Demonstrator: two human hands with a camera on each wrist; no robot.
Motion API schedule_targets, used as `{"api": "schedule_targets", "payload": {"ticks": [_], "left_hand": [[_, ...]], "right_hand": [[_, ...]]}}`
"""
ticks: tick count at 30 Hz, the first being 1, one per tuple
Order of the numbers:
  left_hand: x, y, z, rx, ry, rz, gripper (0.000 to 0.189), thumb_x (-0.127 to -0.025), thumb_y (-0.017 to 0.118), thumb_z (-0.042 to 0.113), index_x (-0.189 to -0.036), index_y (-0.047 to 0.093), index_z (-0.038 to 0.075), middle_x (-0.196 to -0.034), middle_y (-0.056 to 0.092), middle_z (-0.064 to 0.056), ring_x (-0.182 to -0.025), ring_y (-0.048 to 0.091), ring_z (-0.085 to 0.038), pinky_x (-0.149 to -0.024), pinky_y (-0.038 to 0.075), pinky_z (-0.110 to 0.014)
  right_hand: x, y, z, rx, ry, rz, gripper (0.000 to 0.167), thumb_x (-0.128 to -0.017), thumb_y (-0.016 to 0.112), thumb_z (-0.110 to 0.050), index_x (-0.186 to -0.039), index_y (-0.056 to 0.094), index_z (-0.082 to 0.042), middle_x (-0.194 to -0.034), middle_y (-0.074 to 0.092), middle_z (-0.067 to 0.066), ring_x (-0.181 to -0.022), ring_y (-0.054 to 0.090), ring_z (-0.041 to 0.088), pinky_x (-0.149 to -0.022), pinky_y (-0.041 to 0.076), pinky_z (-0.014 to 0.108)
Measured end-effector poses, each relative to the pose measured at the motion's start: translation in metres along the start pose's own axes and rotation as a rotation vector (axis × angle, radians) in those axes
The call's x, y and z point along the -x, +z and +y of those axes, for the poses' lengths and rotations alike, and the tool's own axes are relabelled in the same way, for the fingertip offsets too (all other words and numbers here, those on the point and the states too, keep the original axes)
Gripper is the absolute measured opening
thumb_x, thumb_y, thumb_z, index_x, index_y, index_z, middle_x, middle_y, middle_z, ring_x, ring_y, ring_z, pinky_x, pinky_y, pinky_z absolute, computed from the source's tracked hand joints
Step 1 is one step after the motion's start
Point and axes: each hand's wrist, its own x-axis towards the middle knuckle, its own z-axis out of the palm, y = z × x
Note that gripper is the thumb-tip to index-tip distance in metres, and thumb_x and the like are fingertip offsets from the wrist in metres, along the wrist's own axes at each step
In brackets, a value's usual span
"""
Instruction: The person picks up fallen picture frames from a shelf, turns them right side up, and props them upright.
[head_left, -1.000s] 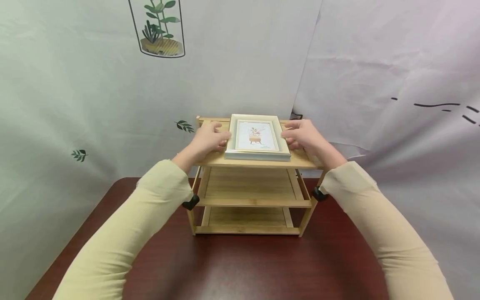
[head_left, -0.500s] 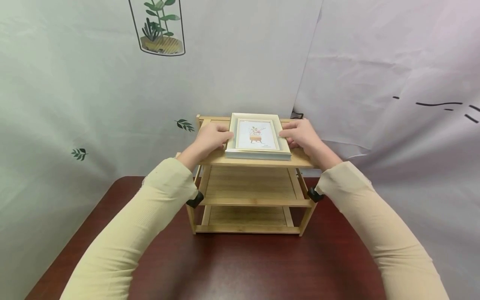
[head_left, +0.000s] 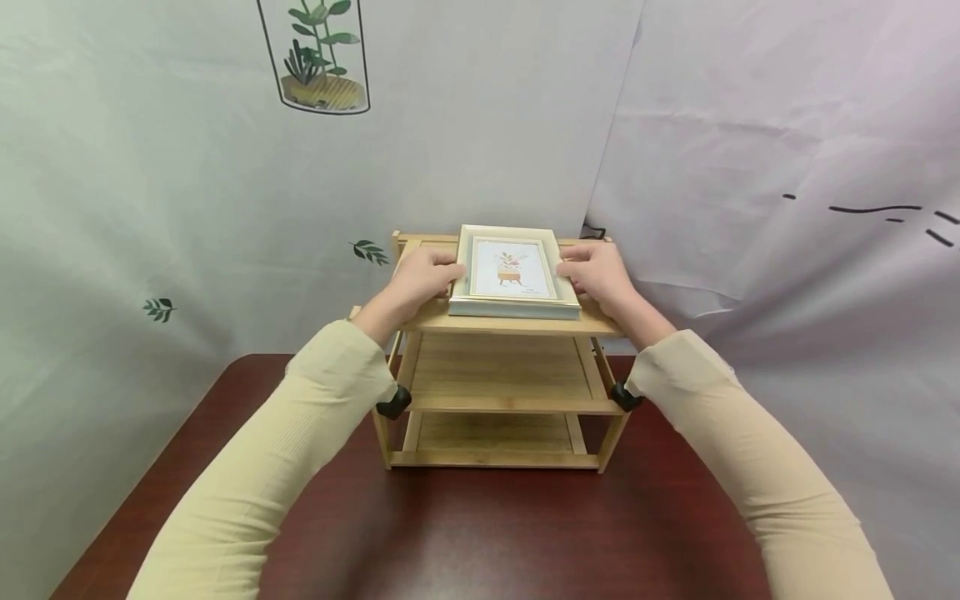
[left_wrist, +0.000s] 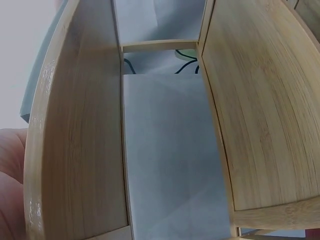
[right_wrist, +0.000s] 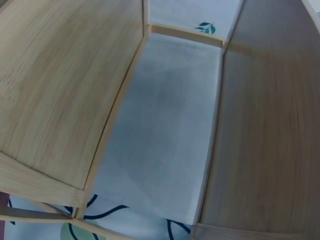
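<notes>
A cream picture frame point(head_left: 465, 250) with a drawing of a potted plant lies face up on the top shelf of a wooden rack point(head_left: 510, 406). It overlaps the shelf's back rail in the head view. My left hand point(head_left: 422, 277) grips its left side, thumb over the border and the other fingers lower down. On the opposite side my right hand point(head_left: 597, 271) pinches the right border the same way. Part of my left hand point(left_wrist: 11, 180) shows at the left of its wrist view, beside the top shelf point(left_wrist: 82, 125). The right wrist view shows only shelves point(right_wrist: 65, 85), not the hand.
The rack's middle shelf point(head_left: 502, 367) and bottom shelf point(head_left: 495, 433) sit below. The rack stands on a dark red table point(head_left: 495, 533). Behind it hangs a pale cloth point(head_left: 495, 125) with printed plants. A black strap piece point(head_left: 394, 403) sits under the left cuff.
Both hands have moved slightly inward, and their spread fingers have come together on the frame's sides. The picture frame has shifted very little, a touch toward the back.
</notes>
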Motion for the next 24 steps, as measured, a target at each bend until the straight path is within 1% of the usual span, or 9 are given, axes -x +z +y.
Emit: {"api": "schedule_targets", "payload": {"ticks": [3, 5, 9, 11, 13, 16, 19, 22, 24], "left_hand": [[0.0000, -0.0002, -0.0008, 0.046, -0.020, -0.015, 0.032, -0.086, 0.052, 0.020, -0.114, 0.059, 0.006, -0.106, 0.060, -0.007, -0.074, 0.052, -0.007, -0.068, 0.044, -0.017], [-0.0003, -0.0003, -0.0014, 0.072, -0.035, -0.025, 0.036, -0.087, 0.051, 0.020, -0.120, 0.055, 0.007, -0.117, 0.057, -0.009, -0.085, 0.055, -0.010, -0.075, 0.046, -0.020], [-0.0016, -0.0003, -0.0022, 0.130, -0.058, -0.036, 0.042, -0.088, 0.051, 0.020, -0.127, 0.047, 0.006, -0.126, 0.052, -0.010, -0.101, 0.055, -0.017, -0.087, 0.046, -0.027], [-0.0015, -0.0006, -0.0021, 0.158, -0.063, -0.035, 0.043, -0.088, 0.052, 0.019, -0.128, 0.046, 0.004, -0.127, 0.050, -0.010, -0.105, 0.055, -0.020, -0.089, 0.045, -0.029], [-0.0010, -0.0007, -0.0020, 0.180, -0.055, -0.028, 0.044, -0.087, 0.052, 0.018, -0.129, 0.045, 0.003, -0.128, 0.050, -0.010, -0.105, 0.054, -0.020, -0.090, 0.044, -0.029], [-0.0007, -0.0006, -0.0026, 0.214, -0.022, -0.010, 0.044, -0.086, 0.053, 0.016, -0.128, 0.045, 0.003, -0.128, 0.050, -0.010, -0.102, 0.055, -0.018, -0.088, 0.045, -0.029], [-0.0003, -0.0002, -0.0032, 0.259, 0.023, 0.007, 0.043, -0.086, 0.053, 0.012, -0.127, 0.047, 0.003, -0.127, 0.051, -0.010, -0.100, 0.056, -0.020, -0.086, 0.046, -0.030], [0.0014, 0.0000, -0.0029, 0.272, 0.061, 0.033, 0.046, -0.086, 0.054, 0.011, -0.130, 0.043, 0.003, -0.133, 0.045, -0.009, -0.110, 0.052, -0.022, -0.091, 0.044, -0.031], [0.0031, 0.0005, -0.0019, 0.270, 0.086, 0.051, 0.049, -0.086, 0.054, 0.011, -0.132, 0.040, 0.004, -0.136, 0.041, -0.009, -0.116, 0.048, -0.023, -0.094, 0.042, -0.033]], "right_hand": [[-0.0010, 0.0015, 0.0021, 0.018, -0.028, 0.023, 0.041, -0.077, 0.057, -0.008, -0.117, 0.056, 0.001, -0.114, 0.057, 0.018, -0.053, 0.048, 0.004, -0.048, 0.043, 0.014], [-0.0009, 0.0018, 0.0028, 0.016, -0.042, 0.023, 0.041, -0.077, 0.056, -0.008, -0.117, 0.055, 0.002, -0.114, 0.057, 0.019, -0.054, 0.048, 0.003, -0.049, 0.042, 0.015], [-0.0003, 0.0022, 0.0030, 0.000, -0.055, 0.020, 0.042, -0.077, 0.056, -0.007, -0.118, 0.054, 0.002, -0.116, 0.056, 0.019, -0.059, 0.050, 0.004, -0.050, 0.043, 0.015], [-0.0004, 0.0027, 0.0029, -0.019, -0.060, 0.025, 0.042, -0.077, 0.056, -0.006, -0.118, 0.055, 0.002, -0.116, 0.057, 0.019, -0.062, 0.052, 0.004, -0.052, 0.045, 0.015], [-0.0005, 0.0032, 0.0025, -0.049, -0.067, 0.029, 0.042, -0.077, 0.055, -0.005, -0.118, 0.054, 0.001, -0.115, 0.058, 0.020, -0.065, 0.054, 0.003, -0.053, 0.046, 0.015], [-0.0004, 0.0035, 0.0020, -0.106, -0.075, 0.043, 0.041, -0.077, 0.054, -0.003, -0.118, 0.055, 0.000, -0.113, 0.058, 0.021, -0.068, 0.056, 0.003, -0.053, 0.048, 0.015], [-0.0003, 0.0036, 0.0022, -0.162, -0.093, 0.056, 0.042, -0.077, 0.054, -0.003, -0.119, 0.054, -0.001, -0.115, 0.058, 0.020, -0.078, 0.059, 0.007, -0.055, 0.048, 0.015], [0.0003, 0.0034, 0.0024, -0.212, -0.133, 0.079, 0.042, -0.078, 0.054, -0.004, -0.120, 0.053, -0.002, -0.118, 0.056, 0.018, -0.094, 0.058, 0.014, -0.058, 0.047, 0.015], [0.0007, 0.0032, 0.0022, -0.261, -0.163, 0.096, 0.042, -0.079, 0.054, -0.004, -0.121, 0.052, -0.002, -0.120, 0.054, 0.019, -0.103, 0.056, 0.019, -0.064, 0.049, 0.015]]}}
